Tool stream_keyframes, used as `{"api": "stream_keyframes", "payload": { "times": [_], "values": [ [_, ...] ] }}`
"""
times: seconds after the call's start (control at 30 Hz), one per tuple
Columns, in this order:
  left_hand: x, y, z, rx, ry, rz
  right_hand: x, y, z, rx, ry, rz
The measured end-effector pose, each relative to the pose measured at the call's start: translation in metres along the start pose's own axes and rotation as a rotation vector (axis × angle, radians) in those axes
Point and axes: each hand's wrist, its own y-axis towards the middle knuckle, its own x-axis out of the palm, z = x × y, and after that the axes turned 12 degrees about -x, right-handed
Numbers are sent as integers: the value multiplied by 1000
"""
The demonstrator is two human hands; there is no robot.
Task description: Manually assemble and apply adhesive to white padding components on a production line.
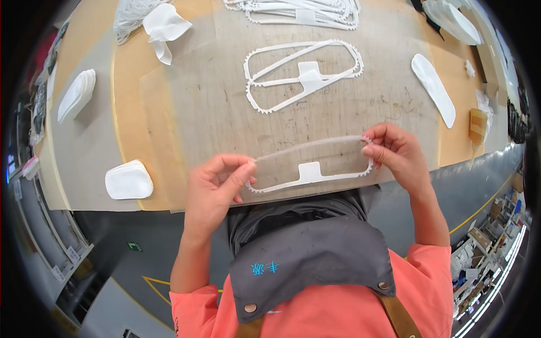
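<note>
Between my two hands, over the near edge of the table, stretches a thin white frame-shaped cutout point(309, 172) with notched ends and a square tab on its near strip. My left hand point(217, 183) pinches its left end between thumb and fingers. The right end is pinched by my right hand point(391, 152), just below the notched corner. Farther up the table lie two similar white cutouts point(310, 79), one crossing over the other. Beyond them is a pile of more such cutouts point(307, 16) at the far edge of view.
Stacked white insole-shaped pieces point(129, 180) lie near left, with another stack point(78, 96) farther off. A crumpled white piece point(167, 28) rests at the back left. One long white insole-shaped piece point(433, 90) and a brown tape-wrapped block point(478, 127) are on the right of the table point(214, 118).
</note>
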Motion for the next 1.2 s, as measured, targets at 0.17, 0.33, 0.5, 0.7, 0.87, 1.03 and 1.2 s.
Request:
{"api": "stream_keyframes", "payload": {
  "times": [0.17,0.33,0.5,0.7,0.87,1.03,1.2],
  "values": [
    [8,-9,-21,-32,88,104,18,-17,15,65,-67,37],
    [12,-6,-25,62,184,174,22,-19,14,12,-161,60],
    [14,-5,-31,143,253,243,25,-21,20,-136,-402,43],
    [20,-13,-33,551,808,451,40,-30,18,-685,-1013,91],
    [21,3,-67,704,1333,346,52,-23,39,-646,-1235,-246],
    [12,16,-38,675,1070,375,19,18,-11,-731,-1046,63],
    [15,48,-2,666,1071,450,-3,111,-29,-788,-905,64]
  ]
}}
